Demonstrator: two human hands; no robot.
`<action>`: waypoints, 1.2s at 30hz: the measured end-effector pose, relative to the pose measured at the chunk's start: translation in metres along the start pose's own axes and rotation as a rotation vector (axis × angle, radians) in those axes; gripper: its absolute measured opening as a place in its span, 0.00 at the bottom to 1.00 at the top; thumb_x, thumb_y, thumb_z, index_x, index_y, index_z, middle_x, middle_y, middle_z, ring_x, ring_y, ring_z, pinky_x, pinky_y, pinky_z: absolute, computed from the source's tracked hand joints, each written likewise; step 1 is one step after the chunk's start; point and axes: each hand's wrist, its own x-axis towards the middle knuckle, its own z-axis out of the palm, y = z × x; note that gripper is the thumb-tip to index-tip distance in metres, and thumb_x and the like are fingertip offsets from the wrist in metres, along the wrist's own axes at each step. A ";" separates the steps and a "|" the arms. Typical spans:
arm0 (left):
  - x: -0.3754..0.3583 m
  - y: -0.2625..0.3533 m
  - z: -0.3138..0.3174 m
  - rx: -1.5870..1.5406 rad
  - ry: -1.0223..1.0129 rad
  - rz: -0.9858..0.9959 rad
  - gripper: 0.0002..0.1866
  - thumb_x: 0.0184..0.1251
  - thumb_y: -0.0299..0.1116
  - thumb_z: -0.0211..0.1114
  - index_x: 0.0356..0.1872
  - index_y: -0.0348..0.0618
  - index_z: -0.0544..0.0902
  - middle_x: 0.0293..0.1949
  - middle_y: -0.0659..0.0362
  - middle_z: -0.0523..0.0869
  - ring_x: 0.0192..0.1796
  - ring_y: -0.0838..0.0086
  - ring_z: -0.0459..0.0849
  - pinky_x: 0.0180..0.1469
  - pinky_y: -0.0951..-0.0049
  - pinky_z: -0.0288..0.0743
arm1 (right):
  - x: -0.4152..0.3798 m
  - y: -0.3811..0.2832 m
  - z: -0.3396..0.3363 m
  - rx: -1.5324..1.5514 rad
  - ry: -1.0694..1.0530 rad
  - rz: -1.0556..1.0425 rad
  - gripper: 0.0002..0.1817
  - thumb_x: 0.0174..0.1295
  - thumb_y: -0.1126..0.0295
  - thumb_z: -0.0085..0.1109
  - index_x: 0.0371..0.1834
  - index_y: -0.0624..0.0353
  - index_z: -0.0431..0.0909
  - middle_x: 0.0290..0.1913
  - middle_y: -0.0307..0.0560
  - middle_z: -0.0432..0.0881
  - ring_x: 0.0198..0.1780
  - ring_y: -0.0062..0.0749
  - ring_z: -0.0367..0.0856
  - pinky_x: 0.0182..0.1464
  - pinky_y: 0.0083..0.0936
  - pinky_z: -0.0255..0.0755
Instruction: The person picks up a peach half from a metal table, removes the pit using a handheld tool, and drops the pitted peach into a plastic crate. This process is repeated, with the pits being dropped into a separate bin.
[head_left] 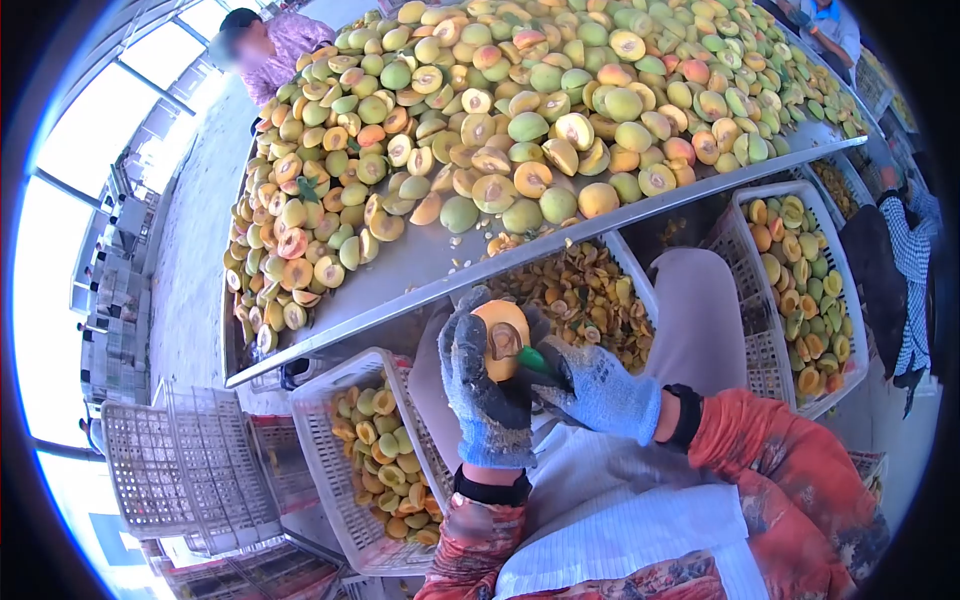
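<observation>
Pitting, apparently, at centre frame; blue-and-grey-gloved left hand [482, 395] grips yellow-orange halved fruit [491, 322]; blue-gloved right hand [602, 388] grips green slender tool [533, 358]; next move likely requires levering the brown oval stone [506, 340].

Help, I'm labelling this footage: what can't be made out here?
All in the head view:
Green object: its kind and full shape, partly covered by the right hand.
Halved fruit: its back, turned away in the left hand.
Middle crate: its far end, hidden beneath the table.
Fruit pile: its far side, cut off by the top edge.
</observation>
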 end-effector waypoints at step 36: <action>-0.025 0.007 0.009 0.793 -0.462 0.759 0.21 0.68 0.35 0.53 0.61 0.45 0.65 0.55 0.41 0.71 0.49 0.54 0.77 0.49 0.60 0.76 | -0.013 -0.005 0.011 0.845 -0.169 0.324 0.17 0.62 0.58 0.55 0.48 0.56 0.73 0.31 0.42 0.80 0.30 0.32 0.78 0.33 0.29 0.71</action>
